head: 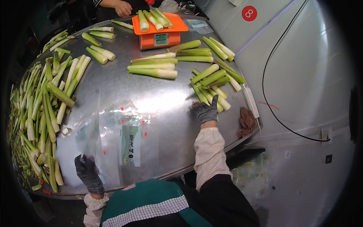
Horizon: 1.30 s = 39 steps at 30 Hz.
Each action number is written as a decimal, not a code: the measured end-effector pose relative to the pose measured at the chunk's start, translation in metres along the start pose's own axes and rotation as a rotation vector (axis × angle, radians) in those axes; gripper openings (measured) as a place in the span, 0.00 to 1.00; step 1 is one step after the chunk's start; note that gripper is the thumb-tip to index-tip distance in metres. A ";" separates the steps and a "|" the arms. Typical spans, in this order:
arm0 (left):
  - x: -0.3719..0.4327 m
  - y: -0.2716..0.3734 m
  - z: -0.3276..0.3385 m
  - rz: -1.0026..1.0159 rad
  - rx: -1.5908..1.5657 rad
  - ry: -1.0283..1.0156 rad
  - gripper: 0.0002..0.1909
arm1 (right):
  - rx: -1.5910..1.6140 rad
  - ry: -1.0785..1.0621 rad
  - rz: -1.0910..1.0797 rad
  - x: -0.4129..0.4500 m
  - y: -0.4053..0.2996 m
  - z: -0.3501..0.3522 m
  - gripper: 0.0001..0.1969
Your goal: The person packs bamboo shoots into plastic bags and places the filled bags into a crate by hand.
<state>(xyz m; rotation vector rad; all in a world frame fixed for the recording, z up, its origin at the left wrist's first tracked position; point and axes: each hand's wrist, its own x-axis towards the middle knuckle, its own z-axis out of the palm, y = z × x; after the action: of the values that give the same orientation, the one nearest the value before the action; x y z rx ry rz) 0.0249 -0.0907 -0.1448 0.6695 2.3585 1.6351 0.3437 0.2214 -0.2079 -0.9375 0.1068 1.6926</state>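
Note:
My left hand [88,171], in a grey knit glove, pinches the edge of a clear plastic bag [109,142] at the table's near left. Printed panels and red dots show on the bags lying flat there. My right hand [205,112], gloved alike with bare fingertips, is at the near end of a pile of peeled water bamboo stems [212,76]. Its thumb is spread away from the fingers, and I see nothing in its grasp. Whether the thumb touches the lowest stems cannot be told.
A large heap of water bamboo stems [45,105] covers the metal table's [170,119] left side. An orange digital scale [160,39] bearing stems stands at the far edge, near another person's hand [123,8]. A brown cloth [247,122] and a white power strip [251,102] line the right edge.

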 end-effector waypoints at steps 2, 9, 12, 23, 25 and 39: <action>-0.006 0.019 0.010 -0.149 -0.212 -0.105 0.06 | -0.016 0.093 0.042 0.009 -0.015 0.023 0.35; -0.009 0.017 0.026 -0.135 -0.139 -0.047 0.03 | 0.115 -0.320 0.205 0.054 -0.025 0.052 0.37; -0.006 0.007 0.024 -0.081 -0.107 -0.052 0.03 | 0.041 -0.158 0.110 0.069 -0.020 0.057 0.36; -0.007 0.008 0.030 -0.145 -0.042 -0.081 0.05 | 0.080 0.054 -0.006 0.103 -0.012 0.075 0.27; -0.006 0.002 0.029 -0.104 -0.052 -0.094 0.05 | -0.014 -0.077 0.072 0.112 -0.018 0.074 0.23; -0.004 0.023 0.010 0.121 0.132 0.068 0.03 | 0.066 0.006 -0.010 0.107 -0.029 0.047 0.10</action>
<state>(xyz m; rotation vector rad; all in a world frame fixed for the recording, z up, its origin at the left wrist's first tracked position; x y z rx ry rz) 0.0386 -0.0778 -0.1273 0.8082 2.5380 1.5837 0.3395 0.3392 -0.2320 -0.8929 0.1612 1.6674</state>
